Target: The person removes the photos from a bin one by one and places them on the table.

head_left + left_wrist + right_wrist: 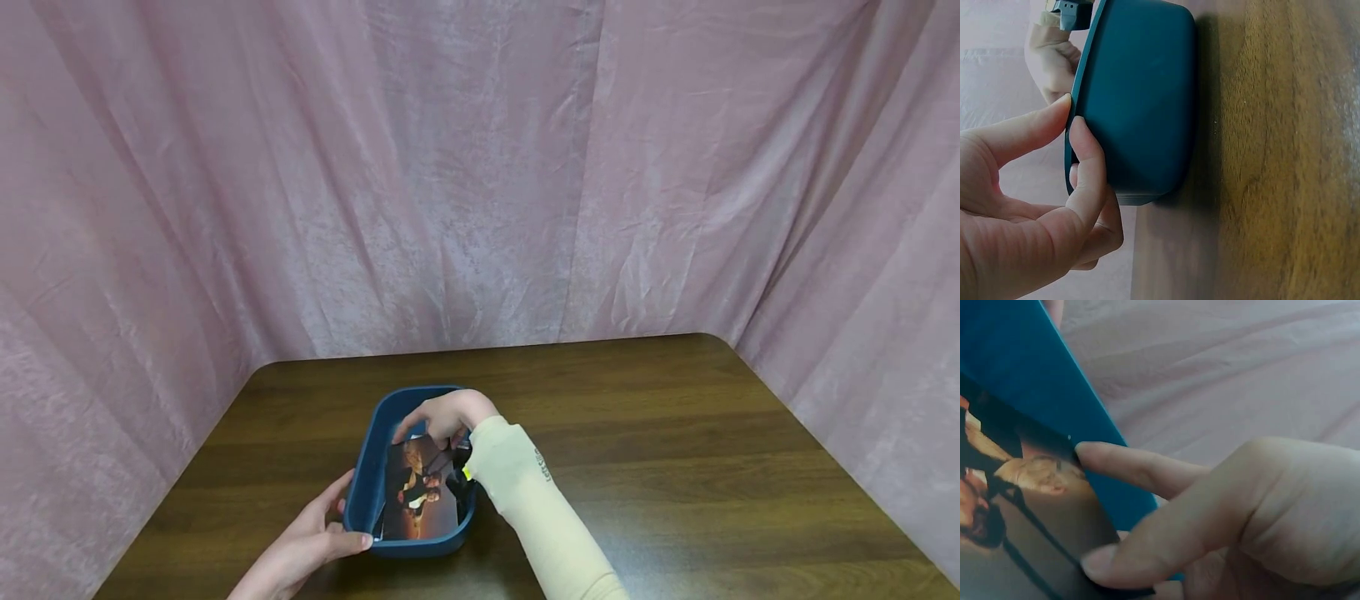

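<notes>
Head view puts the printed photo (420, 496) inside the blue bin (420, 547) on the wooden counter (675, 450), a black item (458, 483) beside it, partly hidden by the sleeve (532, 500). The left hand (311, 533) pinches the bin's near-left rim. At the photo's far end, the right hand (444, 417) lays its thumb on the surface and index finger at a corner; pinching or only pressing, I cannot tell. Handling seems under way, unfinished, the photo not yet let alone; how much remains is unclear.
</notes>
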A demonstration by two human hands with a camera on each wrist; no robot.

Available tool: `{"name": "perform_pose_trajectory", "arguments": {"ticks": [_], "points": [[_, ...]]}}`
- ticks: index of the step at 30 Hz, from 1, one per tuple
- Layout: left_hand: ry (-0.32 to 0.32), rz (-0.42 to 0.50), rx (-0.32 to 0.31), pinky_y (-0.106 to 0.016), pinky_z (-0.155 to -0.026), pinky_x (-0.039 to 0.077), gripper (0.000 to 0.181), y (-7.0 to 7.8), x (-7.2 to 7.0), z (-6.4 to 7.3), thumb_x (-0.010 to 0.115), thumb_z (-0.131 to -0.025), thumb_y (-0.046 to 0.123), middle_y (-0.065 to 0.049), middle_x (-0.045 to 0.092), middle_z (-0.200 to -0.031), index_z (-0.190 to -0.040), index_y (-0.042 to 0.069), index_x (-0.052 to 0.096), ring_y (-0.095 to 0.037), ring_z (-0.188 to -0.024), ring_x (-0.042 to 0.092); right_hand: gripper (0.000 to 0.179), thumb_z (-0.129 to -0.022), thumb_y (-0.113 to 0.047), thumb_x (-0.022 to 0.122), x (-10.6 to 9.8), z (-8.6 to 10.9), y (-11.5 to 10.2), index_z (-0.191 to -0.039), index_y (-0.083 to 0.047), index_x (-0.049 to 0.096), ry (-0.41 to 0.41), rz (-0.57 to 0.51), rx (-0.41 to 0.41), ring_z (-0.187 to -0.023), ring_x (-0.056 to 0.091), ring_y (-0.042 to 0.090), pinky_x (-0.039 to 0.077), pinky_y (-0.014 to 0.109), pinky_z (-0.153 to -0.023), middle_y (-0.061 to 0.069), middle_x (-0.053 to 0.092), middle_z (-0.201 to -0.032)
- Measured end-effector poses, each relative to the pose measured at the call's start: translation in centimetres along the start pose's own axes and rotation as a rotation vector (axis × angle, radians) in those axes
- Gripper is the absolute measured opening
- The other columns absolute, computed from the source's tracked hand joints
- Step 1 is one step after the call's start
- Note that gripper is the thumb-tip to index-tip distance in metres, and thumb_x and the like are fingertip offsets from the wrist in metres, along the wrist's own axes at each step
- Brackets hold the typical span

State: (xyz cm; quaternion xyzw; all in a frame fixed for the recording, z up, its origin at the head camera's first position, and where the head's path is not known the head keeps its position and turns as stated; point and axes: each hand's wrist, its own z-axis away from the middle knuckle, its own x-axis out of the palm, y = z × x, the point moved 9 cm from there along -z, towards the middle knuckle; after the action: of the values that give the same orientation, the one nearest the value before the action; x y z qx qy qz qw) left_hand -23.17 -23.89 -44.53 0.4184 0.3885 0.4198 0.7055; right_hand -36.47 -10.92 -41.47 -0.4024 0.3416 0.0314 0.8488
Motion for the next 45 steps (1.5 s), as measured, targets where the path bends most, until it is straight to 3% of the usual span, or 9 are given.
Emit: {"name": "perform_pose_trajectory", "arguments": {"ticks": [6, 7, 12, 15, 20, 26, 35, 39, 45], "points": [[-0.004, -0.010, 0.002, -0.037, -0.086, 0.051, 0.095, 0.0, 0.0, -0.1, 0.068, -0.088, 0.007, -0.017, 0.039, -0.113, -0.155, -0.004, 0.002, -0.021, -0.094, 0.063, 0.068, -0.083, 0.017, 0.058, -0.4, 0.6, -0.2, -0.135, -0.026, 0.060, -0.017, -0.040, -0.077, -0.074, 0.058, 0.015, 0.056, 0.033, -0.067, 0.009, 0.062, -0.116], [-0.004, -0.011, 0.001, -0.037, -0.086, 0.051, 0.095, -0.1, 0.0, -0.1, 0.068, -0.088, 0.007, -0.017, 0.038, -0.113, -0.155, -0.004, 0.002, -0.021, -0.094, 0.063, 0.063, -0.083, 0.016, 0.061, -0.7, 0.7, -0.3, -0.134, -0.020, 0.060, -0.007, -0.059, -0.091, -0.073, 0.060, 0.016, 0.058, 0.035, -0.071, 0.009, 0.062, -0.104], [0.016, -0.008, -0.021, -0.033, -0.082, 0.051, 0.096, -0.3, -0.2, -0.1, 0.069, -0.087, 0.005, -0.017, 0.036, -0.112, -0.155, -0.003, 0.002, -0.019, -0.088, 0.062, 0.036, -0.082, 0.011, 0.068, -2.2, 1.3, -0.2, -0.116, -0.001, 0.064, 0.078, -0.185, -0.142, -0.065, 0.066, 0.016, 0.059, 0.042, -0.078, 0.008, 0.064, -0.092], [0.019, -0.003, -0.024, -0.032, -0.080, 0.049, 0.097, -0.3, -0.2, 0.0, 0.069, -0.086, 0.003, -0.016, 0.034, -0.110, -0.155, -0.004, 0.001, -0.018, -0.085, 0.060, 0.028, -0.083, 0.010, 0.069, -3.4, 1.6, -0.1, -0.110, 0.000, 0.065, 0.113, -0.239, -0.186, -0.062, 0.068, 0.017, 0.060, 0.042, -0.073, 0.011, 0.068, -0.083], [0.027, -0.016, -0.013, -0.032, -0.078, 0.047, 0.098, -0.2, -0.6, 0.3, 0.069, -0.085, 0.004, -0.015, 0.035, -0.108, -0.156, -0.004, 0.001, -0.017, -0.080, 0.058, 0.032, -0.086, 0.006, 0.068, -5.9, 2.8, 0.1, -0.116, -0.002, 0.063, 0.195, -0.313, -0.229, -0.065, 0.072, 0.022, 0.057, 0.053, -0.079, 0.013, 0.068, -0.082], [0.049, -0.041, -0.010, -0.032, -0.077, 0.045, 0.097, -0.2, -1.3, 0.3, 0.069, -0.085, 0.005, -0.014, 0.038, -0.107, -0.156, -0.002, 0.002, -0.018, -0.083, 0.059, 0.032, -0.088, -0.001, 0.069, -9.2, 4.2, 1.1, -0.119, -0.003, 0.062, 0.364, -0.328, -0.303, -0.071, 0.073, 0.027, 0.059, 0.048, -0.074, 0.012, 0.069, -0.078], [0.047, -0.043, -0.024, -0.033, -0.082, 0.049, 0.102, -0.3, -1.9, 0.6, 0.072, -0.084, 0.004, -0.015, 0.038, -0.108, -0.156, 0.000, 0.000, -0.019, -0.086, 0.063, 0.031, -0.089, -0.006, 0.071, -14.0, 5.5, 6.2, -0.119, -0.001, 0.063, 0.711, -0.464, -0.401, -0.066, 0.068, 0.019, 0.057, 0.033, -0.064, 0.002, 0.063, -0.074], [0.025, -0.045, -0.006, -0.032, -0.082, 0.050, 0.104, -0.1, -2.0, 0.8, 0.073, -0.083, 0.003, -0.014, 0.038, -0.105, -0.156, 0.000, -0.001, -0.018, -0.086, 0.064, 0.034, -0.090, -0.007, 0.069, -15.1, 6.0, 9.6, -0.123, -0.001, 0.063, 0.806, -0.527, -0.387, -0.067, 0.067, 0.015, 0.058, 0.039, -0.067, -0.001, 0.061, -0.076], [0.037, -0.092, 0.007, -0.034, -0.082, 0.051, 0.103, -0.3, -2.7, 0.9, 0.073, -0.083, 0.005, -0.015, 0.041, -0.106, -0.156, -0.002, 0.000, -0.019, -0.086, 0.065, 0.033, -0.094, -0.008, 0.065, -15.6, 6.2, 13.9, -0.127, -0.004, 0.063, 0.880, -0.504, -0.309, -0.080, 0.069, 0.037, 0.058, 0.042, -0.071, 0.005, 0.064, -0.080]]}}
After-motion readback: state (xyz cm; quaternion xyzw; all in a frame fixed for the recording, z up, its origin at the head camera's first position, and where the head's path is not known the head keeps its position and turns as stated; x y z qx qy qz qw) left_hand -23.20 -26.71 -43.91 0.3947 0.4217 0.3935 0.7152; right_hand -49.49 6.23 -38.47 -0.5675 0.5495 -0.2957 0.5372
